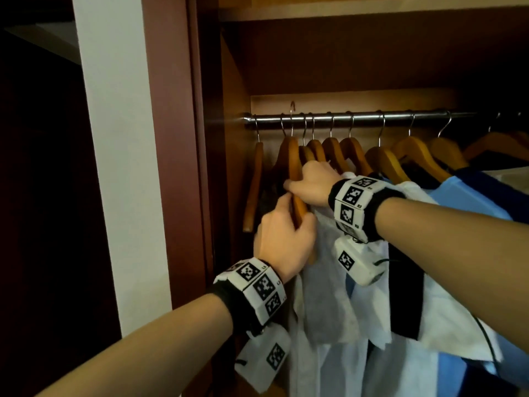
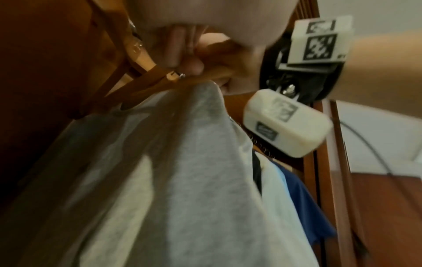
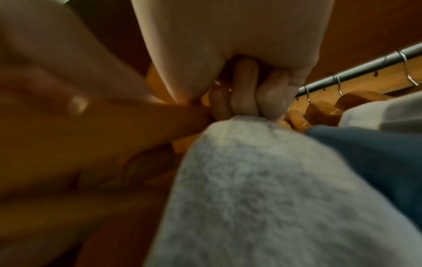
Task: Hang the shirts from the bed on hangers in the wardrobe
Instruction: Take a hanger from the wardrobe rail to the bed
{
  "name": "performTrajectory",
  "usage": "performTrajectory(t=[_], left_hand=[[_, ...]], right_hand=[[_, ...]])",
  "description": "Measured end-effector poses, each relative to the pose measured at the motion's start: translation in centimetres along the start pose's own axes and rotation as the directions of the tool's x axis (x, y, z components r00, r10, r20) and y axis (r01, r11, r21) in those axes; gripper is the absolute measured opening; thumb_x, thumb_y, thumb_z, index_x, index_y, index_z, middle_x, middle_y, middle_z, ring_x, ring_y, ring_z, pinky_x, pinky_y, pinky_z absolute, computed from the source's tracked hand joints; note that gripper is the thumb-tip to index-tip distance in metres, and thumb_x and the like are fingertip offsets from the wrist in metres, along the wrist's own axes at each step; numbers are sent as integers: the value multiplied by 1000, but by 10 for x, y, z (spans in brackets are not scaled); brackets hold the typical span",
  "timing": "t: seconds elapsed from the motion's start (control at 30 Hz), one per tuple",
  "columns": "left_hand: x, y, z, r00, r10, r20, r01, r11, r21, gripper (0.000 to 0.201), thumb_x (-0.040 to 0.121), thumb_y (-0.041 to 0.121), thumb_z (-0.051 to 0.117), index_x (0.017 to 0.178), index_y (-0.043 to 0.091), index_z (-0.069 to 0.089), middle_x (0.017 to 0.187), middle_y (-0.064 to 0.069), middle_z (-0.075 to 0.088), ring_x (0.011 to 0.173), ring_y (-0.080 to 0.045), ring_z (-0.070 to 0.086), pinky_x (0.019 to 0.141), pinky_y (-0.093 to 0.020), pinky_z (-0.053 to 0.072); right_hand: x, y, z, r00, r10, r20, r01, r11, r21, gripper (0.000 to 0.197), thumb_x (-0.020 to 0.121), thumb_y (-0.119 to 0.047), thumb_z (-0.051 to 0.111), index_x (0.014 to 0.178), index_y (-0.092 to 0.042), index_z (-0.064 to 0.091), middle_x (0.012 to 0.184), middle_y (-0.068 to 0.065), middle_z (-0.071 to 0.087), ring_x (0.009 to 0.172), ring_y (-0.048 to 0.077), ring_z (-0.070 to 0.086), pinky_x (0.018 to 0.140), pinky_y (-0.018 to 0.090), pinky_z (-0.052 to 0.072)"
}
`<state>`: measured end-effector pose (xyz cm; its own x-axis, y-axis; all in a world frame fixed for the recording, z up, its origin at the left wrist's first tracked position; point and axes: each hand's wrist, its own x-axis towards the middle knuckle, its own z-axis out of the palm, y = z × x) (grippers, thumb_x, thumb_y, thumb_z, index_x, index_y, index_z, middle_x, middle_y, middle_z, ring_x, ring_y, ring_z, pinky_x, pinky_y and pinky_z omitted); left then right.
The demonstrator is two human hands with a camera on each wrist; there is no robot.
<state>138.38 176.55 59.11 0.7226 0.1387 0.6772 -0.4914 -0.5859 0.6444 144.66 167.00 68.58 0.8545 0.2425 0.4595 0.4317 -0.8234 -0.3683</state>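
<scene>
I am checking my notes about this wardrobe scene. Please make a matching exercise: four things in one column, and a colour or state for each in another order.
Things:
1. rail
2. grey shirt
3. left hand
4. empty hanger

States:
a. gripping a wooden hanger arm
b. shiny metal
c. hanging bare at the far left
d. draped below both hands

Pairs: 1-b, 2-d, 3-a, 4-c

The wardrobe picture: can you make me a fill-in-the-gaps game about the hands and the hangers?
1. The hangers hook over a shiny metal ____.
2. Both the left hand and the right hand grip a ____ hanger.
3. The shirt below the hands is ____ in colour.

Missing words: rail; wooden; grey
</scene>
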Motion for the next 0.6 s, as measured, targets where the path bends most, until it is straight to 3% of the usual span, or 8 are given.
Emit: performTrajectory(t=[0.1, 0.17, 0.23, 0.33, 0.4, 0.47, 0.53, 0.6], left_hand=[[1, 2, -3, 998, -16, -66, 12, 998, -57, 37, 80, 46, 44, 104, 26, 65, 89, 2, 70, 88, -22, 65, 79, -40, 53], [3, 2, -4, 994, -22, -104, 16, 998, -59, 21, 84, 35, 50, 96, 22, 62, 83, 3, 64, 85, -25, 63, 77, -39, 51], [0, 3, 0, 996, -1, -85, 2, 1000, 8, 15, 86, 18, 59, 101, 15, 59, 88, 0, 60, 89, -28, 60, 81, -39, 48], [-10, 17, 9, 999, 48, 12, -50, 987, 155, 43, 81, 11, 67, 121, 7, 52, 116, -13, 51, 104, -32, 54, 95, -41, 44], [-15, 36, 20, 998, 42, 51, -54, 966, 252, 60, 80, 15, 70, 133, 7, 43, 132, -16, 44, 122, -34, 45, 103, -43, 40], [-27, 61, 36, 998, 17, 56, -35, 946, 322, 67, 81, 24, 71, 138, 9, 39, 141, -15, 41, 131, -35, 39, 106, -49, 37], [-52, 93, 59, 998, 12, 63, -33, 942, 334, 49, 88, 34, 65, 128, 11, 48, 133, -17, 52, 125, -38, 47, 103, -50, 39], [-91, 130, 88, 995, 46, 94, -74, 944, 322, 29, 91, 35, 60, 109, 13, 54, 113, -20, 64, 110, -42, 57, 95, -46, 40]], right_hand=[[-23, 9, 3, 1000, -24, 10, 25, 994, -106, 36, 94, -42, 55, 70, -16, 54, 70, 3, 57, 70, 20, 59, 64, 33, 44], [-48, 19, -1, 998, -61, 13, 63, 986, -155, 34, 96, -40, 52, 72, -15, 52, 67, -1, 51, 64, 15, 51, 67, 32, 39], [-81, 33, -9, 997, -79, 25, 82, 991, -110, 30, 97, -36, 52, 73, -18, 47, 68, -1, 45, 64, 16, 45, 64, 31, 37], [-139, 56, -32, 990, -127, 54, 134, 979, -157, 45, 99, -34, 51, 67, -31, 19, 64, -1, 32, 61, 16, 41, 55, 27, 30], [-181, 75, -52, 988, -128, 85, 143, 967, -211, 41, 100, -38, 48, 66, -30, 27, 69, 1, 45, 75, 28, 55, 66, 32, 36], [-228, 99, -71, 988, -123, 94, 144, 952, -269, 35, 102, -43, 42, 73, -24, 40, 82, 7, 58, 86, 31, 60, 71, 36, 39], [-278, 124, -90, 992, -83, 95, 110, 941, -320, 31, 103, -46, 38, 87, -21, 44, 87, 10, 63, 85, 35, 60, 69, 39, 41], [-330, 149, -114, 993, -5, 120, 51, 921, -385, 31, 104, -45, 35, 94, -18, 45, 84, 7, 60, 81, 36, 59, 66, 37, 37]])
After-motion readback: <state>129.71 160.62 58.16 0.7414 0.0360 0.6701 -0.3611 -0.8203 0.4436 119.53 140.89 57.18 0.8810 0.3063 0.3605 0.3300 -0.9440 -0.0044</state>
